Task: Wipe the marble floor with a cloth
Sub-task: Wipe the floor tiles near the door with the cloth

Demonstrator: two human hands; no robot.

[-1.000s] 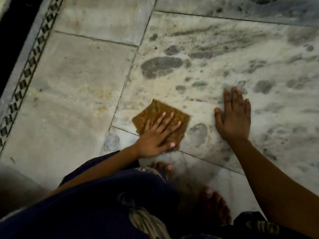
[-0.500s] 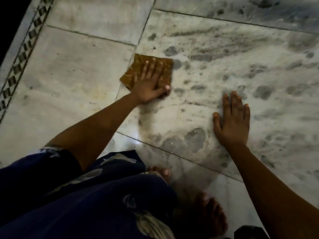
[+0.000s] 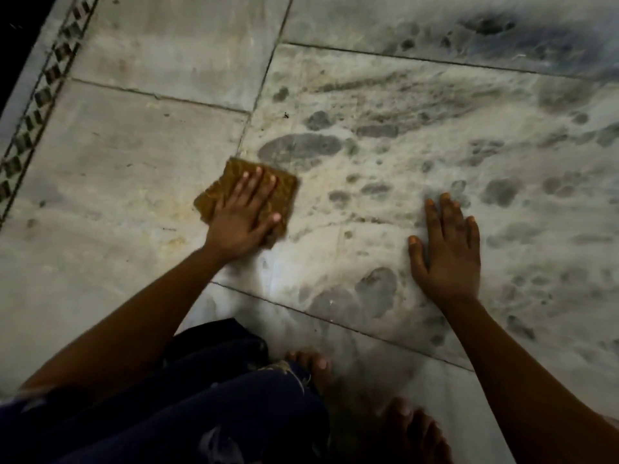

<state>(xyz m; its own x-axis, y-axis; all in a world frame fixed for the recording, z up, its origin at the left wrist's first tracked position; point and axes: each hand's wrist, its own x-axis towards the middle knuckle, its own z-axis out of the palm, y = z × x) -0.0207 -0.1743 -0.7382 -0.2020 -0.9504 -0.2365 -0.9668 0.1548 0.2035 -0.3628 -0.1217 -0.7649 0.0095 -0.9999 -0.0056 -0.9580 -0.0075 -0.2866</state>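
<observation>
Cloth [image 3: 284, 192] seemingly squarish, corner pointing away

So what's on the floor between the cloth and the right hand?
Head view: only bare marble floor with grey blotches between cloth and right hand.

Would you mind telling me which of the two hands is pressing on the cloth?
The left hand, spread flat on the brown cloth; the right hand rests on bare marble floor.

cloth [image 3: 248, 192]: 1 | hands: 2, left hand [image 3: 243, 222], right hand [image 3: 445, 249] | feet: 2
</observation>
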